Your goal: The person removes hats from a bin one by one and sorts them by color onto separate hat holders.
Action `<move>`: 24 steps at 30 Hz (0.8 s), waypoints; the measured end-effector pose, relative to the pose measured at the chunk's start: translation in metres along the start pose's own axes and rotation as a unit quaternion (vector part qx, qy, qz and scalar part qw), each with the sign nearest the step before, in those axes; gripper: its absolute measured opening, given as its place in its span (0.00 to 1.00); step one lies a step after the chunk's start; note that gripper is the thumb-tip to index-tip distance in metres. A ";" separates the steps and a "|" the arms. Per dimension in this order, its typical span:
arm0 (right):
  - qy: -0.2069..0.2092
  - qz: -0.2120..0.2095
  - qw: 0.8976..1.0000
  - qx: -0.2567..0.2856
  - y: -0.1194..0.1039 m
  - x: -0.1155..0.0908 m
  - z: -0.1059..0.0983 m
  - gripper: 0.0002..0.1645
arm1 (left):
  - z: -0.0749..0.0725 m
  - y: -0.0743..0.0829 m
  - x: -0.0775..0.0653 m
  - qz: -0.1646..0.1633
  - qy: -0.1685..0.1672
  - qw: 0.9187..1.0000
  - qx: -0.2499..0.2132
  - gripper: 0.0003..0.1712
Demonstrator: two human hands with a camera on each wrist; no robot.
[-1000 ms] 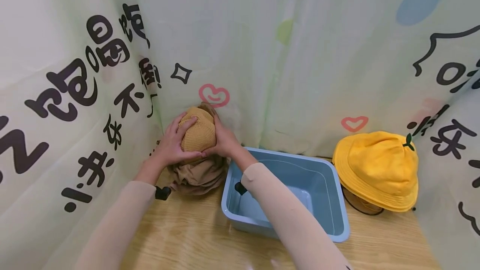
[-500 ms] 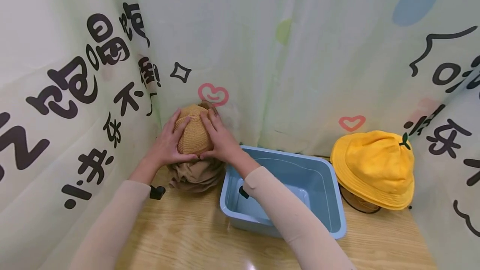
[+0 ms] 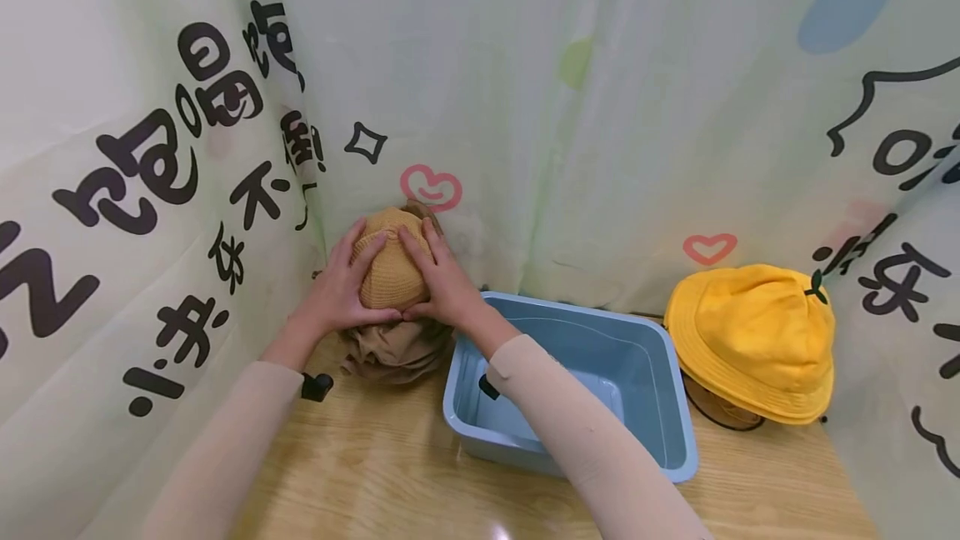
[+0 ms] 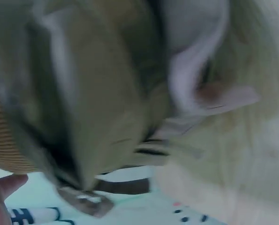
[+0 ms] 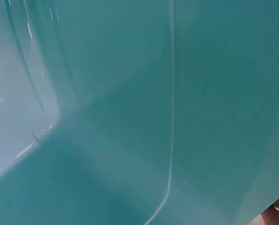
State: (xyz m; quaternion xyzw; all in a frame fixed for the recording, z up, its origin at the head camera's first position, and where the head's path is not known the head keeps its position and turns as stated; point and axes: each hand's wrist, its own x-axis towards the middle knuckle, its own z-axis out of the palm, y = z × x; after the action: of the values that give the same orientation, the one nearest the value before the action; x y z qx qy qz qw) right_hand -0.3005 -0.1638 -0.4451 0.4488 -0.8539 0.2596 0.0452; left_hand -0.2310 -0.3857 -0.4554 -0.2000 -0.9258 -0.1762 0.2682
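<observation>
A tan knitted hat (image 3: pixel 393 277) sits atop a pile of brown crumpled cloth (image 3: pixel 397 352) in the left corner. Its left side is gripped by my left hand (image 3: pixel 333 290), fingers curved over the crown and thumb along the front edge. My right hand (image 3: pixel 450 286) holds the opposite side the same way, the thumbs almost meeting in front. A brown piece (image 3: pixel 423 213) pokes out behind the hat. In the left wrist view, blurred folds of the brown cloth (image 4: pixel 101 103) fill much of the picture, with the hat's ribbed knit (image 4: pixel 5 145) at the left edge.
A blue plastic basin (image 3: pixel 487 446) stands under my right forearm; its inner wall (image 5: pixel 214 103) fills the right wrist view. Right of it, a yellow brimmed hat (image 3: pixel 750 332) with a green sprout rests over a dark-rimmed brown thing. A printed curtain (image 3: pixel 480 107) hangs behind and at both sides.
My right hand has shifted from the hat's far right side onto its crown, fingers now spread over the top. The hat has turned a little; the basin and yellow hat stay put.
</observation>
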 end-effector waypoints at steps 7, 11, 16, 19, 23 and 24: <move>-0.004 -0.007 1.000 -0.013 -0.003 -0.008 0.001 0.77 | 0.006 0.007 0.005 0.016 -0.009 1.000 0.001 0.70; -0.011 -0.002 1.000 -0.019 -0.002 -0.007 0.005 0.77 | 0.014 0.004 0.001 0.029 0.013 0.999 0.001 0.66; -0.016 0.010 1.000 -0.005 0.003 -0.004 0.002 0.77 | 0.018 0.001 0.005 0.022 0.007 1.000 -0.004 0.66; -0.033 0.020 0.999 0.035 0.006 -0.008 -0.006 0.75 | 0.011 0.006 0.007 -0.001 -0.015 1.000 -0.010 0.67; -0.037 0.034 0.994 0.100 0.007 -0.024 -0.029 0.70 | -0.013 0.020 0.012 -0.023 -0.020 1.000 -0.007 0.63; -0.032 0.034 0.993 0.111 0.007 -0.030 -0.037 0.69 | -0.022 0.025 0.012 -0.026 -0.014 1.000 -0.009 0.61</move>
State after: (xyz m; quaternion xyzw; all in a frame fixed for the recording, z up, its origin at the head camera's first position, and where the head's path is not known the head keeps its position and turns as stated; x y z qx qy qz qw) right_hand -0.2935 -0.1206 -0.4257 0.4298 -0.8357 0.3394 -0.0407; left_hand -0.2195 -0.3703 -0.4256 -0.1809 -0.9326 -0.1888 0.2487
